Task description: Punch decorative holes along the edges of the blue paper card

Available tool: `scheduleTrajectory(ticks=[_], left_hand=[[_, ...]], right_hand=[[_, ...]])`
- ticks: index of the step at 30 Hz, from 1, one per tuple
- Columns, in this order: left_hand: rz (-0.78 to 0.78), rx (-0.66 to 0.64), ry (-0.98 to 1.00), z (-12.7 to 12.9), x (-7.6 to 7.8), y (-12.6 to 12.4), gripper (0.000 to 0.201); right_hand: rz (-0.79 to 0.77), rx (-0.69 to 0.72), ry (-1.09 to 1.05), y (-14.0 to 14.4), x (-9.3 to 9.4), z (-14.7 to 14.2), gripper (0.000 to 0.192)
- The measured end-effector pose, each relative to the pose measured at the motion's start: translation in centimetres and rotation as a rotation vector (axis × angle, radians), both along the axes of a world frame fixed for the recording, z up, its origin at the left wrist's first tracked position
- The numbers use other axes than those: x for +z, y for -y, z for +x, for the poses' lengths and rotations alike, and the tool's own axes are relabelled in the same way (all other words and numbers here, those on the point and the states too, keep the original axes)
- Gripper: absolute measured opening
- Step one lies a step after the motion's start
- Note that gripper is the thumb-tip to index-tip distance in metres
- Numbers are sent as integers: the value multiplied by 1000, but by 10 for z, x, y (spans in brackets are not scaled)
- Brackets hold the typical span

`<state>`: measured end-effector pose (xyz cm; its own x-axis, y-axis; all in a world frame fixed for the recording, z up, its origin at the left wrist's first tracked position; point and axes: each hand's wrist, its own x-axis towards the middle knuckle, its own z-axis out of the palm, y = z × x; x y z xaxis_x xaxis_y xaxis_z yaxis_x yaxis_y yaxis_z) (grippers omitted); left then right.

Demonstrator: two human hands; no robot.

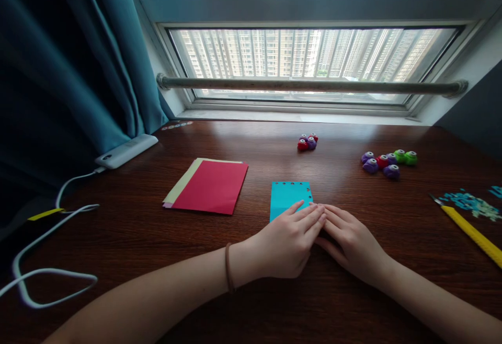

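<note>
A sheet of blue paper [288,195] lies on the table in front of me, with small punched holes along its top edge and upper right side. My left hand [294,237] covers its lower part, palm down, thumb stretched over the sheet and fingers pressed together. At the paper's right edge my right hand [349,237] meets the left, its fingertips touching those of the left hand. Its fingers are bent and close together. Whatever lies beneath the joined fingers is hidden.
Left of the blue sheet is a stack of coloured paper with a red sheet [215,184] on top. Small knobbed pieces [307,142] stand behind, more [382,162] to the right. A yellow cutter [470,231] lies near paper bits [466,203]. A white power strip [127,150] trails its cable.
</note>
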<state>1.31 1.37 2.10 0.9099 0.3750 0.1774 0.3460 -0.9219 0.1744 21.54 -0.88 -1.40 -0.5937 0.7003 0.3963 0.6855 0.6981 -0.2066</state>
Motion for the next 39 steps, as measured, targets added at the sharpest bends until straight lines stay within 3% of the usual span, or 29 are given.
scheduleTrajectory(ticks=[6,13,16,23,28,33,39], left_hand=[[48,35,-6,-3,-8,-2,62],[-96,213,33,-4,-18,-4,65],[-147,222,26,-4,-22,-5,61],[-125,230,-5,-4,-20,-6,58],[-92,228,3,-5,-20,-5,51],[-69,227,10,-6,-22,-5,43],[-72,226,-2,-7,-21,-4,44]], right_hand=[[-49,-11,-77,0,1,-1,31],[-82,7,-147,-4,0,5,40],[-134,-21,-238,-5,1,6,41],[-247,-338,-520,-13,-2,16,39],[-272,-440,-644,-31,1,35,42],[-123,-652,-532,-54,5,72,34],[9,-891,-330,-74,-3,124,28]])
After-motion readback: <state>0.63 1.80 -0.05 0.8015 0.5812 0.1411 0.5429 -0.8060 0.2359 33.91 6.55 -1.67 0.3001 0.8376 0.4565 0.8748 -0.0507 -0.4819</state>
